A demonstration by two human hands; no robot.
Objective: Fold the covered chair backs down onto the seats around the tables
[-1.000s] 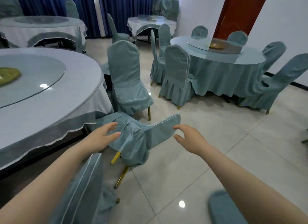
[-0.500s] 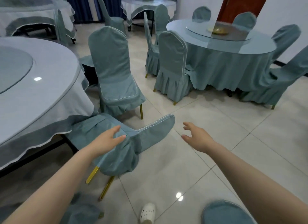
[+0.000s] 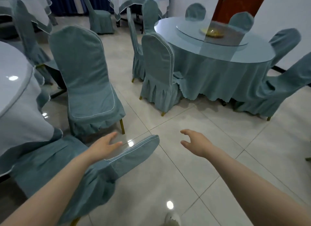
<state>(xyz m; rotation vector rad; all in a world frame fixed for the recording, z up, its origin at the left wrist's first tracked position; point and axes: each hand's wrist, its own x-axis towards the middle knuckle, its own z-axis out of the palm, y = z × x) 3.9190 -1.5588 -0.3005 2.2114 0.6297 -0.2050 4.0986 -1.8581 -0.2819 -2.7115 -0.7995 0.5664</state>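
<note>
Both hands reach out with fingers spread, left hand point(image 3: 105, 145) over the folded teal fabric-covered chair point(image 3: 133, 154), right hand point(image 3: 196, 144) beside it

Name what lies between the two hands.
Head view: the folded chair back tip and bare floor tiles, between left hand and right hand.

Bare floor point(image 3: 193, 141) ahead open; upright chair point(image 3: 87, 84) blocks left, folded chair point(image 3: 94, 175) below.
</note>
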